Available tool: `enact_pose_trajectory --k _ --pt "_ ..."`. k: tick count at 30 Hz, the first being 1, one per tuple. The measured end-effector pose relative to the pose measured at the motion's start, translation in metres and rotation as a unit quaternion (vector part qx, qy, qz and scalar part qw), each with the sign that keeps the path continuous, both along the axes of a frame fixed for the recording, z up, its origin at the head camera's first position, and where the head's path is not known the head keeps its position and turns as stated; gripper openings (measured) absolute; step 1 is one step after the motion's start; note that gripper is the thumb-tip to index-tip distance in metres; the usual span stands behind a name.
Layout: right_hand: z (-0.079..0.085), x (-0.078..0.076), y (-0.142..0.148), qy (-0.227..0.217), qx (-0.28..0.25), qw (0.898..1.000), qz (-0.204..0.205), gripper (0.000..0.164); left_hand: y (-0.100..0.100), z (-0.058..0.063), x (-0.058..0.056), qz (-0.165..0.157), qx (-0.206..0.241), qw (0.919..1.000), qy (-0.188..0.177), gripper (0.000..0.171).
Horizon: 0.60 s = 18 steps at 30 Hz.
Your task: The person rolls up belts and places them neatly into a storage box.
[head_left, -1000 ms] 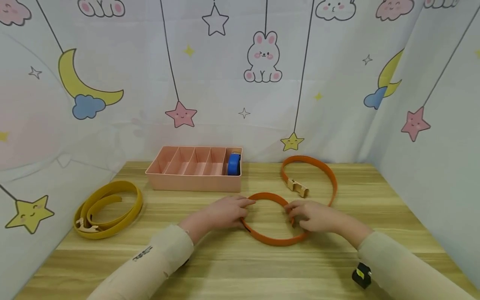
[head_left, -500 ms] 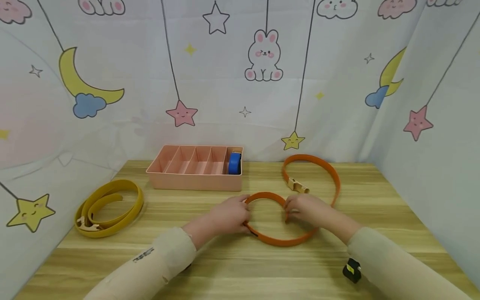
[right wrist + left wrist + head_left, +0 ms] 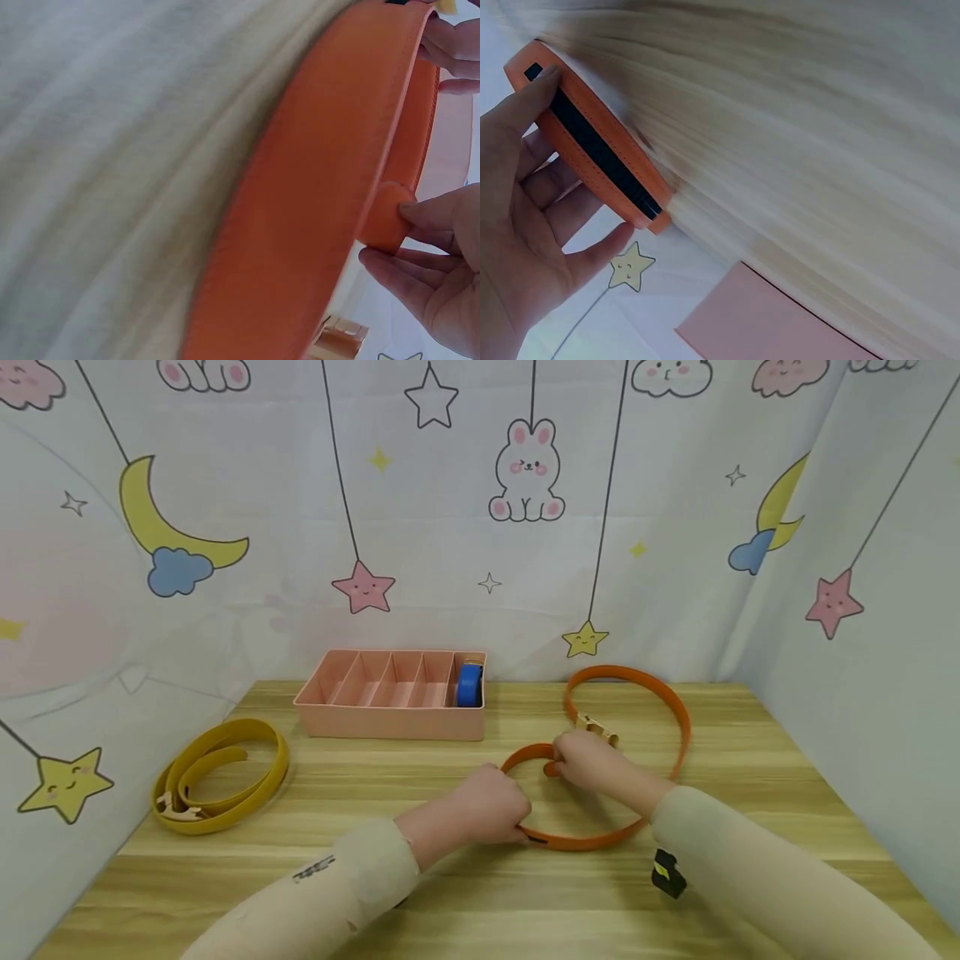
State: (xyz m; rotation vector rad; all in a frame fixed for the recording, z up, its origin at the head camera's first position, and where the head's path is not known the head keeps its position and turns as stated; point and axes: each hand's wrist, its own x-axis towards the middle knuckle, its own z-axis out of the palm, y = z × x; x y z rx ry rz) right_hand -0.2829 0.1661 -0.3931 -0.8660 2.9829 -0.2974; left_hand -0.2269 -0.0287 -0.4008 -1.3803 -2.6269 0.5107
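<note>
An orange belt (image 3: 576, 842) stands on edge on the wooden table, bent into a large and a small loop. At the small loop's left side, my left hand (image 3: 487, 806) grips the strap. In the left wrist view, a black strip (image 3: 592, 142) runs along the strap, with thumb and fingers around its edges. My right hand (image 3: 596, 760) pinches the belt's rounded tip (image 3: 386, 221) between thumb and fingers, on the inner side of the strap. The gold buckle (image 3: 341, 337) lies just beyond that hand, partly hidden behind it in the head view.
A coiled yellow belt (image 3: 279, 758) with a gold buckle rests at the left of the table. Towards the back stands a pink divided box (image 3: 405, 724), a rolled blue belt (image 3: 469, 685) in its rightmost compartment. A printed curtain (image 3: 450, 527) hangs behind the table.
My left hand has slid along the belt towards me and slightly right. The right hand has moved left and a little away from me, bending the tip inward; the small loop looks narrower.
</note>
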Motion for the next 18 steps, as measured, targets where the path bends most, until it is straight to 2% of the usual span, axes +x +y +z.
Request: enact_pose_trajectory --k 6,10,13,18 --pt "-0.001 -0.008 -0.006 0.004 -0.014 1.0 -0.007 0.011 0.005 0.002 0.002 0.019 -0.004 0.9992 -0.035 0.042" --pt "-0.002 -0.013 -0.005 -0.017 -0.053 0.998 -0.013 0.018 0.003 0.008 -0.003 0.04 0.039 0.9944 -0.09 0.042" --pt "-0.002 -0.015 -0.003 -0.032 -0.076 0.996 -0.019 0.025 0.001 0.015 -0.013 0.064 0.102 0.9843 -0.13 0.037" --pt "-0.001 -0.016 -0.003 -0.026 -0.101 0.995 0.001 0.027 -0.003 0.022 -0.035 0.13 0.189 0.961 -0.154 0.027"
